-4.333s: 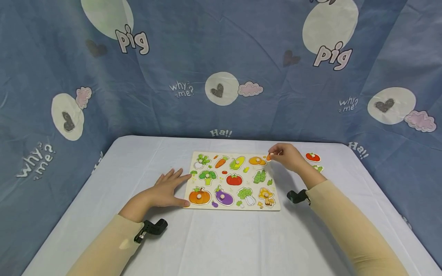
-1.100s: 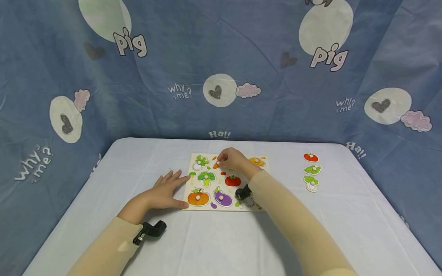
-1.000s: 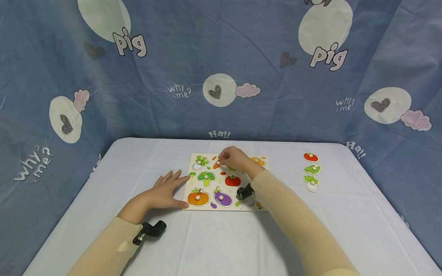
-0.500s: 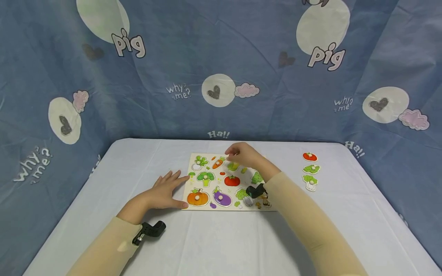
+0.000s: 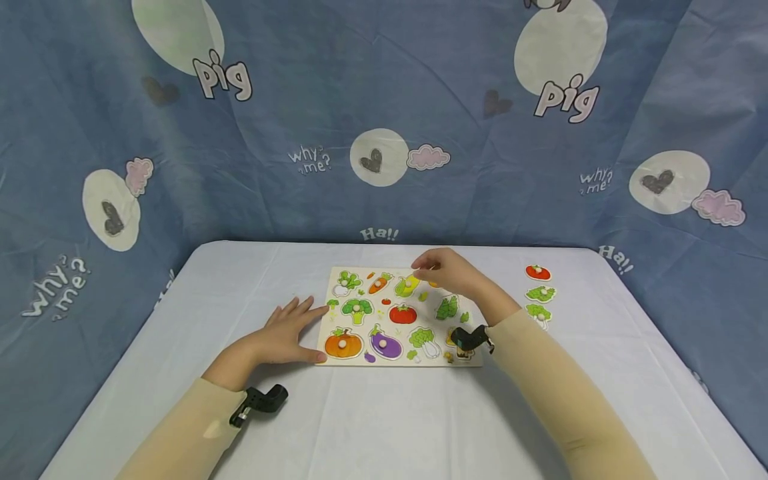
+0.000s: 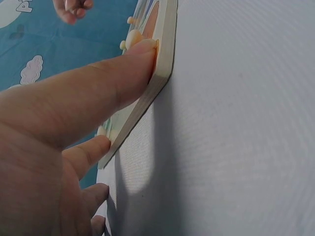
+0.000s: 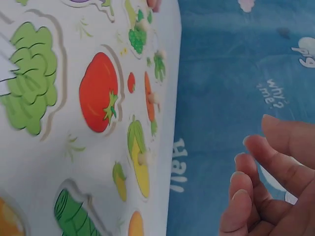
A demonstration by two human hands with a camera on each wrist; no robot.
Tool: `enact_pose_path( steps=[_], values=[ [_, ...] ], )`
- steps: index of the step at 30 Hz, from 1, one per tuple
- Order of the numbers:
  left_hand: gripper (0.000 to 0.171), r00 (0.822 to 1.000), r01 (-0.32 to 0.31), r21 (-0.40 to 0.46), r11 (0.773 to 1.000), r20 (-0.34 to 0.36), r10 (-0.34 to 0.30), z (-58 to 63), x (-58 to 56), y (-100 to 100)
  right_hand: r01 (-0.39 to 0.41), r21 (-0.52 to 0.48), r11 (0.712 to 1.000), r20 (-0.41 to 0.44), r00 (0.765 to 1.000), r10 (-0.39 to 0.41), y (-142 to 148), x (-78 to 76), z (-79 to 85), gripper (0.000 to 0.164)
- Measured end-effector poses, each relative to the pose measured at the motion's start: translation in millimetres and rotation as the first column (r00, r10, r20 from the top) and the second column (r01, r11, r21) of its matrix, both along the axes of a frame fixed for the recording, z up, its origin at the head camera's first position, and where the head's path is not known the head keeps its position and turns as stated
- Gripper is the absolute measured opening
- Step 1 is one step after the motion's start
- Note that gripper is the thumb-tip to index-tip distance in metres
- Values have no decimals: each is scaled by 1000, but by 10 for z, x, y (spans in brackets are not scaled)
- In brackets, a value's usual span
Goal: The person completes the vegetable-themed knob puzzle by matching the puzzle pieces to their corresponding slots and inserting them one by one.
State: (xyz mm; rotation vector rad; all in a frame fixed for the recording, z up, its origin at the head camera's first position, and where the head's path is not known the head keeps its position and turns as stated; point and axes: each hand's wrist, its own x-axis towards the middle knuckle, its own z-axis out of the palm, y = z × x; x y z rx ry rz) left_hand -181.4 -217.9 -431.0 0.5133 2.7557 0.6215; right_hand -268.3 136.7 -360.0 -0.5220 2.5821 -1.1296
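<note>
A wooden vegetable puzzle board lies on the white table. My left hand rests at its left side, fingers spread, thumb on the near corner. Over the far edge, by the corn piece, hovers my right hand; in the right wrist view its loosely bent fingers hold nothing. The carrot piece, knob up, sits in its slot, as does the corn. No knob shows on the tomato slot. Part of the orange potato shape is hidden behind the right hand.
Right of the board, a tomato piece, a green leafy-looking piece and a cabbage piece lie in a column; the right arm partly covers the last. A blue printed curtain hangs behind the table.
My right hand brought the carrot piece leftward to its slot, let go of it, then lifted and drew back to the right. The left hand stays at the board's edge.
</note>
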Motion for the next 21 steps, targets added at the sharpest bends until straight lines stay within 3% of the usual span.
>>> enact_pose_path(
  steps=[8,21],
  values=[
    [104,1000,6,14,1000,-8,-6,-6,-5,-15,40,-35,999,24,999,-40,236,103,5,31],
    [104,1000,1,17,1000,0,-1,13,-1,-1,105,-35,994,-20,994,-105,628,253,-38,31]
  ],
)
